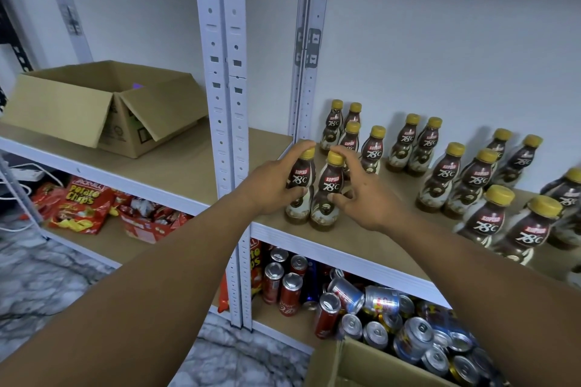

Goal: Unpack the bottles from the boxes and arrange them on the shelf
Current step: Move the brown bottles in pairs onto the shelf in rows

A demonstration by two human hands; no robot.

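Two brown Kopiko 78°C bottles with yellow caps stand side by side near the front left of the brown shelf (361, 239). My left hand (273, 185) grips the left bottle (300, 188), fingers over its cap side and thumb on its label. My right hand (361, 195) curls round the right bottle (328, 195), thumb low on the label. Several more of the same bottles (452, 179) stand in pairs behind and to the right along the shelf. An open cardboard box (103, 107) sits on the neighbouring shelf to the left.
White perforated uprights (224, 104) split the two shelf bays. Below are red chip bags (80, 201) and a heap of drink cans (377, 308). Another cardboard box corner (352, 364) shows at the bottom. Marbled floor lies at lower left.
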